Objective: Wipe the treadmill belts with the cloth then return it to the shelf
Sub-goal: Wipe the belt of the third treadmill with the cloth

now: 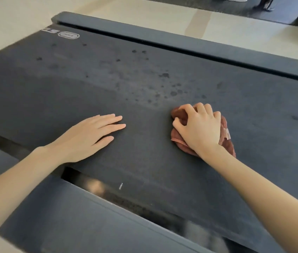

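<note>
Dark grey textured treadmill belt (144,79) spans most of view. Far grey plastic side rail (162,35) and near grey plastic side rail (71,216) run along its edges. Pale cream floor (7,19) beyond, black floor mat (245,8) top right, tan tape strip (197,22) on floor. Left hand (88,137) flat on belt, fingers straight, holding nothing. Right hand (199,128) grips bunched reddish-brown cloth (226,145), cloth pressed on belt, well apart from left hand. Scattered dark spots (164,75) on belt beyond hands. White printed logo (68,34) at belt's far left corner.

Unreadable white logo (66,34) on treadmill belt (53,88)
</note>
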